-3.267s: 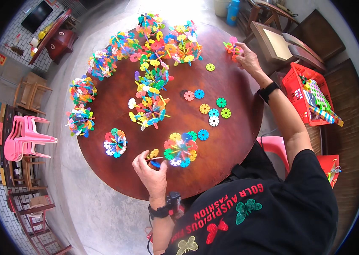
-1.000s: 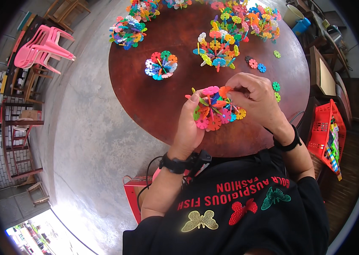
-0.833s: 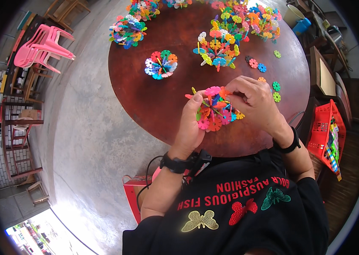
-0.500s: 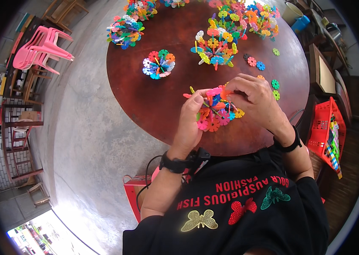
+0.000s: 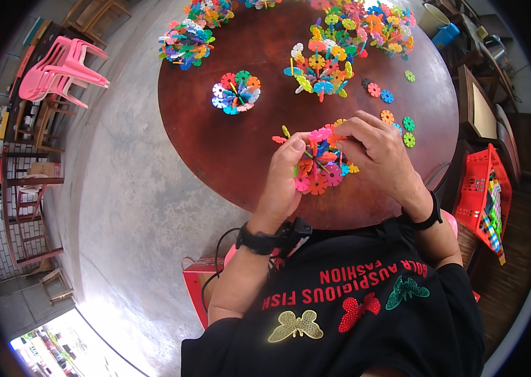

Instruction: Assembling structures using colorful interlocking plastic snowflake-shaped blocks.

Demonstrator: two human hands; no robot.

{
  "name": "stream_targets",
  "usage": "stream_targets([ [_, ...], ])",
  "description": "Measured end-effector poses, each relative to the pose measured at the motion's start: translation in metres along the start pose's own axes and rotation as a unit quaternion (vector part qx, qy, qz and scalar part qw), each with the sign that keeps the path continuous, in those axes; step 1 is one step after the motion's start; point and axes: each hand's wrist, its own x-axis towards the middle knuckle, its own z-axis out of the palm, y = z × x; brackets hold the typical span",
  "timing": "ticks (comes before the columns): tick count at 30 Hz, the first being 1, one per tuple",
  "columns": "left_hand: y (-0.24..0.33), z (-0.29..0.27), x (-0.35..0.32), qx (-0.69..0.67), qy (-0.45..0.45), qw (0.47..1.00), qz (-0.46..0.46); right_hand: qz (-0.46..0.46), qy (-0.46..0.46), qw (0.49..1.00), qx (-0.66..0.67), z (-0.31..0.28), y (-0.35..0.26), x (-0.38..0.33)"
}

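Through my head view, a ball-like cluster of notched, flower-shaped plastic discs in pink, red, blue and yellow (image 5: 318, 168) sits between 2 bare hands, above the near part of the round reddish-brown table (image 5: 215, 151). I judge it light and fairly stiff, slick on the faces, with slotted joints that could pop loose if squeezed; its core looks the safest hold. The left hand (image 5: 283, 179) cups the left side, thumb on top. The right hand (image 5: 375, 151) pinches an orange-red plastic disc (image 5: 334, 140) at the upper right; I can't see all its fingertips. Beyond lie loose flat discs (image 5: 408, 124) and a smaller multicoloured disc ball (image 5: 236, 94). Compared with 3.3 s ago, the right hand has come from the table's far right side to meet the left; over the last 0.5 s, the pose barely changes.
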Motion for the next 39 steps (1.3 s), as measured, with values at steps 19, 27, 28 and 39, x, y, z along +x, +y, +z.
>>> stream_targets([
  [19,-0.002,-0.007,0.002,0.159,-0.049,0.985,-0.039,0.068,-0.070,0.988,0.117,0.000,0.017,-0.007],
  [27,-0.002,0.005,0.001,0.083,-0.046,0.993,-0.071,0.145,0.001,0.971,0.190,-0.056,0.049,-0.001],
  [28,-0.003,-0.001,0.000,0.078,-0.049,0.994,-0.055,0.160,0.046,0.973,0.161,-0.075,0.061,0.000],
  [39,0.002,-0.017,0.004,0.117,0.031,0.982,0.146,0.525,0.163,0.814,-0.184,-0.204,0.292,-0.061],
])
